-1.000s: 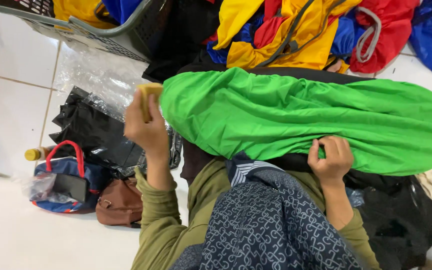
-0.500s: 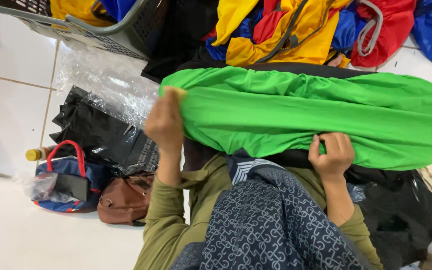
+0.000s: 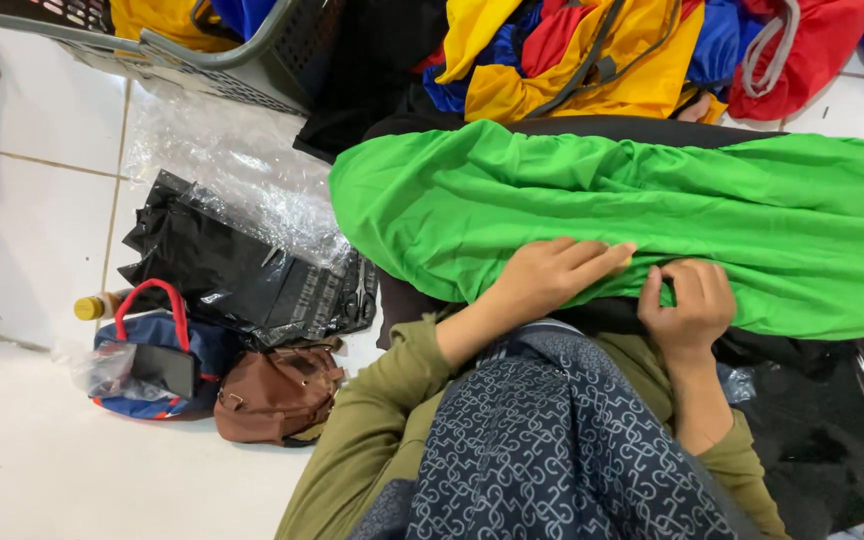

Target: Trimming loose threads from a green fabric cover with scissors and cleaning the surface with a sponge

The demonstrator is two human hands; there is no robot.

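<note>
A long bright green cloth (image 3: 652, 210) lies across my lap, bunched and wrinkled, over a dark garment. My left hand (image 3: 552, 275) rests flat on its near edge, fingers stretched toward the right. My right hand (image 3: 690, 305) pinches the same near edge just beside it, fingers curled on the fabric. Olive sleeves and a patterned dark blue scarf (image 3: 552, 440) fill the foreground.
A pile of yellow, red and blue fabric bags (image 3: 632, 50) lies beyond the cloth. A grey laundry basket (image 3: 202, 60) stands at the top left. On the white tile floor to the left lie clear plastic wrap (image 3: 222, 170), black plastic bags (image 3: 222, 270), a blue pouch with red handle (image 3: 152, 350) and a brown handbag (image 3: 277, 395).
My left hand, earlier raised at the cloth's left end, has come down and right onto the cloth's near edge beside my right hand. The right hand stays gripping.
</note>
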